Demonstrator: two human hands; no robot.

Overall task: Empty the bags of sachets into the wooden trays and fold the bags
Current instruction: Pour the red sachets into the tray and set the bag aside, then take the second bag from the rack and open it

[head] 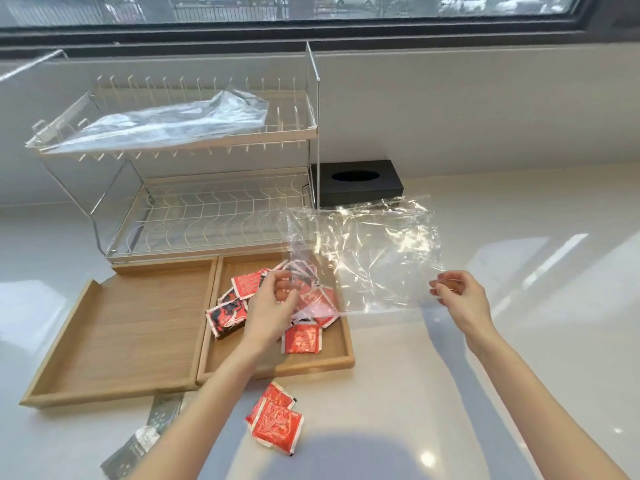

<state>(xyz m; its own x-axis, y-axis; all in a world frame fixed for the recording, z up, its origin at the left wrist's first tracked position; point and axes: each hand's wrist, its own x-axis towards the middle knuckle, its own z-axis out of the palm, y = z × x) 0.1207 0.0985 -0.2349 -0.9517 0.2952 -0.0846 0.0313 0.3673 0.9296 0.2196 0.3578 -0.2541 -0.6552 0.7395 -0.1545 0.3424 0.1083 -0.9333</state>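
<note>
I hold a clear, empty plastic bag (367, 251) spread out above the counter. My left hand (273, 306) pinches its near left corner over the right wooden tray (341, 351), and my right hand (457, 299) pinches its near right corner. Several red sachets (301, 337) lie in that right tray, partly under my left hand. The left wooden tray (117, 334) holds nothing. Two or three red sachets (277, 420) lie on the counter in front of the trays. Another clear bag (166, 123) rests on the upper shelf of the rack.
A two-tier wire dish rack (207, 216) stands behind the trays, against the wall. A black tissue box (356, 181) sits to its right. Silver-grey packets (145, 441) lie at the near left edge. A white counter (519, 358) spreads to the right.
</note>
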